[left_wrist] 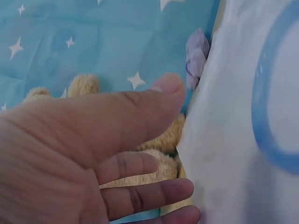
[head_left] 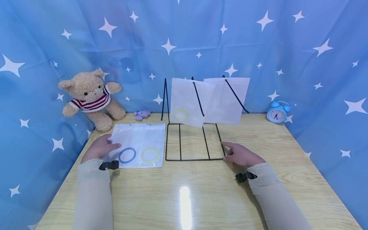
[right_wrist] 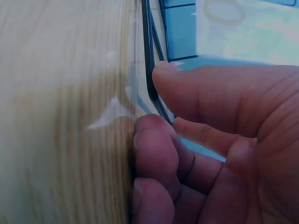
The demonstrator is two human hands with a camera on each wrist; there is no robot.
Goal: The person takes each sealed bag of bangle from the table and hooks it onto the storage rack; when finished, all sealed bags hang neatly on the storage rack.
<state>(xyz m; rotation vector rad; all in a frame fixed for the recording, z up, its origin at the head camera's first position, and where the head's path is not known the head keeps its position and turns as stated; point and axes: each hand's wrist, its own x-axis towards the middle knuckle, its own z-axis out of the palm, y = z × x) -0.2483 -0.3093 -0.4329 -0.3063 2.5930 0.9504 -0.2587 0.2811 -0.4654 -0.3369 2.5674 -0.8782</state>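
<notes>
My left hand (head_left: 99,147) is at the left edge of two translucent plastic bags lying overlapped on the table. Its thumb and fingers are spread apart in the left wrist view, next to the bag with a blue ring (left_wrist: 264,93). The other flat bag shows a yellow-green ring (head_left: 150,155). With thumb and fingers, my right hand (head_left: 240,154) holds the front right corner of a black wire rack (head_left: 195,159). Against the rack's upright wires stand two more bags, the left one (head_left: 187,95) with a yellow ring, the right one (head_left: 230,102) plain white.
A teddy bear (head_left: 95,102) in a striped shirt sits at the back left, close behind the flat bags. A small purple toy (head_left: 141,114) lies right of it. At the back right stands a blue alarm clock (head_left: 277,113). Starred blue cloth (head_left: 184,57) borders the table.
</notes>
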